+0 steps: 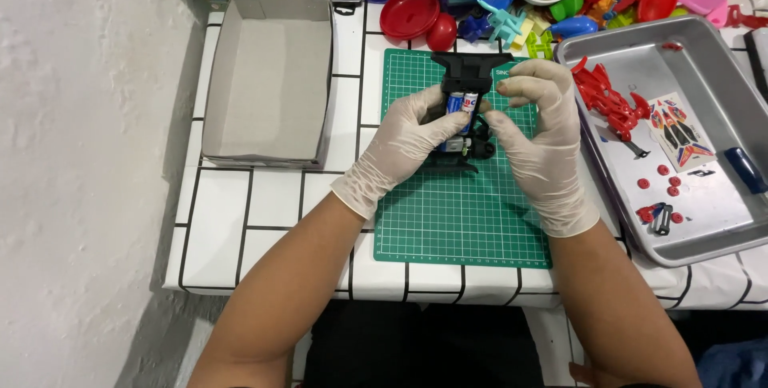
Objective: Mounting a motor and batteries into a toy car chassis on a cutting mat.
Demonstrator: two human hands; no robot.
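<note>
Two gloved hands meet over the green cutting mat [460, 220]. Our left hand [404, 144] grips the black toy car chassis [464, 108] from its left side, thumb on the two batteries [462, 106] seated in it. Our right hand [544, 136] curls against its right side, fingertips at the top. The chassis runs lengthwise away from us, between both hands, equally near. A metal tray [720, 236] lies right.

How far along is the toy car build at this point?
Done: two batteries sit in the black chassis, and a motor seems fitted below them. In hand: both gloved hands, left hand and right hand, hold the chassis over the green mat. Left: the red body, sticker sheet and small red parts lie loose in the metal tray.
</note>
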